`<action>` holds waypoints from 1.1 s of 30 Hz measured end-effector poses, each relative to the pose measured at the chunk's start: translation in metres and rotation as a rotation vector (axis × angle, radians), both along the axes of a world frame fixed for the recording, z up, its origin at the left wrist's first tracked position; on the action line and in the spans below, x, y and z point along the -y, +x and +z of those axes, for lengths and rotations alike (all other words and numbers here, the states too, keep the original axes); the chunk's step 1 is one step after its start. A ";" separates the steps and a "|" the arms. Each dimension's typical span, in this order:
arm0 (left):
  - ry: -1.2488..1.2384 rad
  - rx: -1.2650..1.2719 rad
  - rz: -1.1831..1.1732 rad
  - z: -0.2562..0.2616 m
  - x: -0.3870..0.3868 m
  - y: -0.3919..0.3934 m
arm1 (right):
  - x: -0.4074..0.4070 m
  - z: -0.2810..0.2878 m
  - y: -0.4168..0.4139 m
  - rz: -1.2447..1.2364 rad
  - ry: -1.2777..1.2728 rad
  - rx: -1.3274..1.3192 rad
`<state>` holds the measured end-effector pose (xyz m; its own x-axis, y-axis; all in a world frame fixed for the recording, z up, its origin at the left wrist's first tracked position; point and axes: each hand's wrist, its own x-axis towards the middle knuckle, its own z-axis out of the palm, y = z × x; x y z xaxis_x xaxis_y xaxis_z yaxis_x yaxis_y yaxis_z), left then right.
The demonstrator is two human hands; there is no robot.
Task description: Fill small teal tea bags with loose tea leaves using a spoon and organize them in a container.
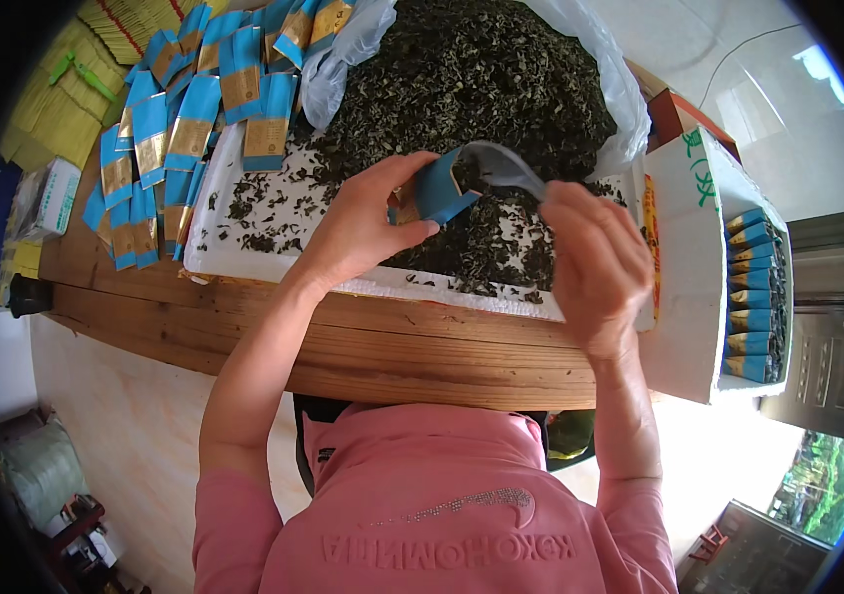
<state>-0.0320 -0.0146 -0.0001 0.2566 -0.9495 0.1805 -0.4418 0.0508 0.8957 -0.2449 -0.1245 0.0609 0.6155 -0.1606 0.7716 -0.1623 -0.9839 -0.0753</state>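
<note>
My left hand [363, 211] grips a blue and gold paper packet [440, 189], tilted with its mouth toward the right. In my right hand [600, 260] is a clear plastic scoop [507, 167], whose bowl is at the packet's mouth. Dark leaf bits, apparently dried tea, show at that opening. Below both hands lies a white foam tray [244, 256] strewn with loose leaves. Behind them a large heap of dark dried leaves [474, 74] rests in a clear plastic bag [615, 67]. How full the packet is remains hidden.
Many blue and gold packets [192, 134] lie piled at the left on the wooden table [429, 356]. Stacks of yellow paper [58, 111] stand beyond them. To the right, a white foam box [678, 297] with green writing holds a row of packets [752, 297].
</note>
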 end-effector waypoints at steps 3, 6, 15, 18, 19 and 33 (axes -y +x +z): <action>-0.004 -0.068 0.012 -0.001 -0.004 0.005 | 0.001 0.005 -0.009 -0.113 0.122 0.088; -0.010 -0.200 0.033 -0.003 -0.007 0.007 | 0.001 -0.001 -0.017 -0.156 0.250 0.101; -0.005 -0.259 0.029 -0.003 -0.006 0.004 | -0.010 -0.003 -0.023 -0.114 0.441 0.139; -0.033 -0.156 0.033 -0.004 -0.005 0.001 | -0.011 0.001 -0.018 -0.074 0.337 0.073; -0.061 -0.124 0.036 -0.005 -0.005 0.001 | -0.012 0.001 -0.017 -0.075 0.339 0.075; -0.115 0.217 0.023 -0.002 -0.004 -0.006 | -0.013 -0.012 -0.014 -0.011 0.384 -0.029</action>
<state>-0.0380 -0.0103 -0.0018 0.2210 -0.9139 0.3404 -0.6250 0.1352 0.7688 -0.2591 -0.1119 0.0489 0.6327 -0.4413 0.6364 -0.1802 -0.8831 -0.4332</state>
